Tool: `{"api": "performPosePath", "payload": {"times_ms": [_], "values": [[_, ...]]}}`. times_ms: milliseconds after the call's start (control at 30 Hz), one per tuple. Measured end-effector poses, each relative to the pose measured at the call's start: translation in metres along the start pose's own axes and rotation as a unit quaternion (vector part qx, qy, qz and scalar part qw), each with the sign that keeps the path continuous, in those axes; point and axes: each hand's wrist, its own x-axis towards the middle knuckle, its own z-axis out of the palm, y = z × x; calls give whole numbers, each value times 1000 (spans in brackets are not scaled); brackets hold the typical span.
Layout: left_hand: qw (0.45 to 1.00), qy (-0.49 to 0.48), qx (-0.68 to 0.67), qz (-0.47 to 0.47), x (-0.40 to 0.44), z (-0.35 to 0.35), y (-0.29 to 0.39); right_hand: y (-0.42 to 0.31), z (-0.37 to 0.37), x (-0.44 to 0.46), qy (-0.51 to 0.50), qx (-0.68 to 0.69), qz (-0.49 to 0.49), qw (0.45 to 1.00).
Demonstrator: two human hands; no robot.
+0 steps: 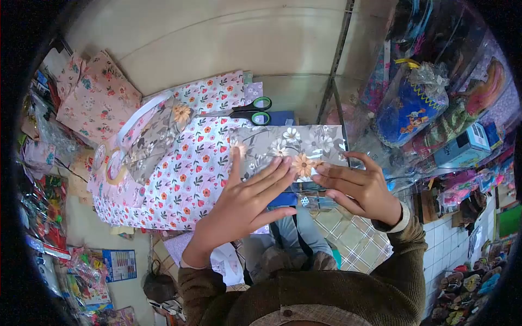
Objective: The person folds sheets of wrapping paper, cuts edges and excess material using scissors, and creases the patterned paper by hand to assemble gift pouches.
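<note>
A grey piece of floral paper [321, 140] with white and orange flowers lies in front of me, folded or flat, I cannot tell which. My left hand [244, 198] rests on it with fingers stretched out across its lower left part. At its lower right edge, my right hand [356, 187] touches the paper with fingers extended and apart. Black scissors with green-lined handles [253, 111] lie just beyond the paper. Beneath and to the left spreads white wrapping paper with small red and orange flowers [185, 190]. A grey floral offcut [157, 138] lies on that sheet.
Rolls of tape [115, 167] and a white ribbon strip [142, 120] sit at the left. Pink floral paper [100, 100] stands behind them. Packaged goods, including a blue pouch [410, 108], crowd the right side beside a glass panel edge [338, 103].
</note>
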Motion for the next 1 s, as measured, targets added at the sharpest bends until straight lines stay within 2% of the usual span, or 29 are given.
{"api": "performPosePath", "payload": {"times_ms": [267, 767, 867, 967, 1000], "values": [[998, -20, 48, -43, -16, -8, -7, 1, 1, -1, -5, -21, 1, 1000], [980, 8, 154, -128, -41, -15, -6, -1, 1, 0, 5, -19, 1, 1000], [971, 10, 140, -194, -35, -18, 0, -2, 0, 1, 2, -22, -7, 1000], [959, 98, 171, -202, -26, -1, 2, -4, -1, 4, -1, -32, -9, 999], [972, 99, 140, -162, -23, 2, 9, -4, 0, 5, -2, -35, -9, 999]]}}
